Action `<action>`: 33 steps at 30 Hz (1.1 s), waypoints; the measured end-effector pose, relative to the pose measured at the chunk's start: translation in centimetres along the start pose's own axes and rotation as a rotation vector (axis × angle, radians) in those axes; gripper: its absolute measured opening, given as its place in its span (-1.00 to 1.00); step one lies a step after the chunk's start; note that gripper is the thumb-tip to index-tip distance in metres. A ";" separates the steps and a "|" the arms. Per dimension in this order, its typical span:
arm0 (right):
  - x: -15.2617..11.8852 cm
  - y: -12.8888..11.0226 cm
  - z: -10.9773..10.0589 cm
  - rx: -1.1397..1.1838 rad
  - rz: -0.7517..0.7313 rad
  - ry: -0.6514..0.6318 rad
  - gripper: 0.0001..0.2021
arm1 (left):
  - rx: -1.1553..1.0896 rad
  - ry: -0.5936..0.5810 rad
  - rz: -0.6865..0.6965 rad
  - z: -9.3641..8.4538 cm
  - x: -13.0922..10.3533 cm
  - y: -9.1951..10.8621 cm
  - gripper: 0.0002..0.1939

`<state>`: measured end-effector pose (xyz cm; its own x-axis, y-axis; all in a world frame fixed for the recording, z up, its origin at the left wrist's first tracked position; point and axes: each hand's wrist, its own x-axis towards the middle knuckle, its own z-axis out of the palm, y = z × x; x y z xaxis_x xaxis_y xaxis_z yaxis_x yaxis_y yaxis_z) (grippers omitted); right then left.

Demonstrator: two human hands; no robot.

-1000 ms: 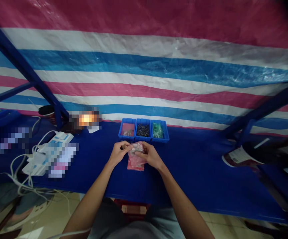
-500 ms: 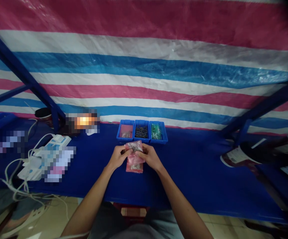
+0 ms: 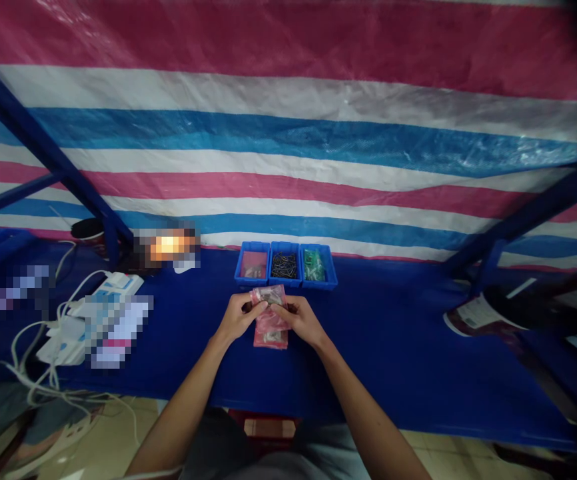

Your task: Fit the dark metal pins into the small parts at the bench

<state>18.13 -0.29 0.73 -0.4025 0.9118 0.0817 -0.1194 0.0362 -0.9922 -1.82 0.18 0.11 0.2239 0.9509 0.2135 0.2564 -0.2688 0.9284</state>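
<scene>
Between my two hands is a pink plastic bag (image 3: 274, 320) with small greyish parts inside its upper end. My left hand (image 3: 238, 315) pinches its left side, thumb on top. On the other side my right hand (image 3: 302, 319) grips it the same way, both thumbs nearly meeting. Below it another pink bag (image 3: 271, 339) with small metal-looking parts lies on the blue table, partly covered. Just beyond my hands stand three joined blue bins: a left bin (image 3: 253, 283) with pink bags, a middle one holding dark screws (image 3: 284, 265), and a right one with green packets (image 3: 314, 265).
A white power strip (image 3: 118, 283) with tangled cables lies at the left. Tubs stand on both sides, one a dark-red and white tub (image 3: 473, 317) at the right. Blue metal frame bars slant up at both ends before a striped tarp (image 3: 288, 153).
Both hands keep their hold on the pink bag, which has shifted very slightly. The whole view has moved a little.
</scene>
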 end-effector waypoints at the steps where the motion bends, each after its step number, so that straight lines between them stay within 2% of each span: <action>1: 0.0 0.0 0.0 0.004 0.001 -0.001 -0.64 | 0.001 -0.001 -0.002 0.0 0.0 0.0 -0.57; 12: 0.0 0.1 -0.1 -0.019 0.003 -0.077 -0.56 | -0.095 0.016 -0.030 -0.1 -0.1 0.9 -0.61; 18: -0.2 -0.1 0.1 -0.102 -0.048 0.012 -0.60 | -0.092 0.000 -0.045 -0.1 -0.1 0.8 -0.62; 22: -0.2 0.0 0.2 -0.076 -0.055 0.027 -0.60 | -0.110 -0.025 -0.056 0.0 0.0 0.7 -0.63; 26: 0.0 0.3 0.3 -0.076 -0.053 0.004 -0.61 | -0.092 -0.059 -0.048 0.0 0.1 0.5 -0.64; 33: 0.1 0.2 0.4 -0.113 -0.050 -0.063 -0.58 | -0.024 -0.014 -0.028 -0.2 0.1 0.4 -0.62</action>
<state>17.74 -0.35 0.52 -0.4551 0.8804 0.1336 -0.0393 0.1300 -0.9907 -1.87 0.24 0.57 0.2306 0.9556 0.1835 0.2405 -0.2387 0.9408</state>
